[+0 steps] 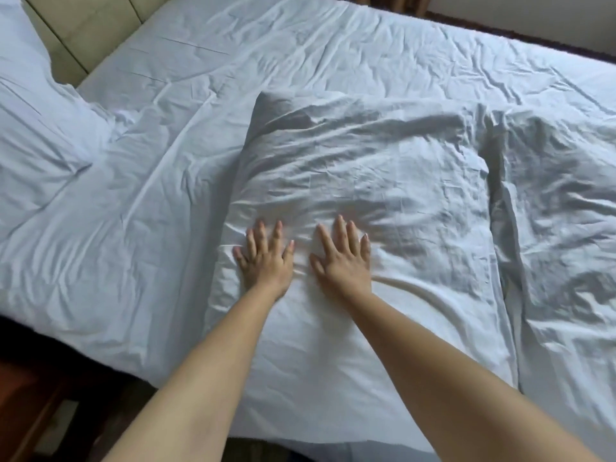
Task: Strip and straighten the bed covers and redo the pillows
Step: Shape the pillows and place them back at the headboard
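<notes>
White pillow (363, 181) under flat hands (305, 258).

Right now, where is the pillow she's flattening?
In the head view the pillow lies mid-bed on the sheet, under the left hand and right hand, beside a second pillow on its right.

Bare forearms, seemingly no sleeves.

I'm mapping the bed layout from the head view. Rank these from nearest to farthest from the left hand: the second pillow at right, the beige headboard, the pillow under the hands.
1. Pillow under the hands, touching the left hand.
2. Second pillow, to the right.
3. Beige headboard, far upper left.
</notes>
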Motion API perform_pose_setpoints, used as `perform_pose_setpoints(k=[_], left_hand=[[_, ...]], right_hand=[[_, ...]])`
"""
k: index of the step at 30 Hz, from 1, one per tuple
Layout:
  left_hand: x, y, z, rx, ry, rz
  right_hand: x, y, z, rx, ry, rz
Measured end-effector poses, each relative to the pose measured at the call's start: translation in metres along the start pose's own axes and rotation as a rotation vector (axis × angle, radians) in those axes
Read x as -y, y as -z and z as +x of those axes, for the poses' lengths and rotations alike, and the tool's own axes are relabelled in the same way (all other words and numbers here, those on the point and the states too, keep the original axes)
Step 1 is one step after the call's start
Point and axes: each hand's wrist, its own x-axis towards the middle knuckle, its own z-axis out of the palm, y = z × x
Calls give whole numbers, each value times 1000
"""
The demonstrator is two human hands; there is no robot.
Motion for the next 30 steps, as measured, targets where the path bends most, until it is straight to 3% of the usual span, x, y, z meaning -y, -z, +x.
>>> perform_pose_setpoints(k=[9, 14, 18, 22, 25, 30], left_hand=[[39, -25, 39, -86, 69, -60], [54, -24, 48, -251, 126, -194], [70, -19, 63, -61, 368, -355], [77, -13, 74, 167, 437, -638], [68, 1, 72, 159, 500, -823], [39, 31, 48, 61, 460, -828]], right_hand=[[13, -44, 27, -41, -57, -104], [30, -53, 44, -61, -11, -114], [28, -58, 48, -41, -19, -130], [25, -60, 49, -21, -28, -140], [22, -56, 48, -15, -24, -146], [17, -23, 37, 27, -13, -68]])
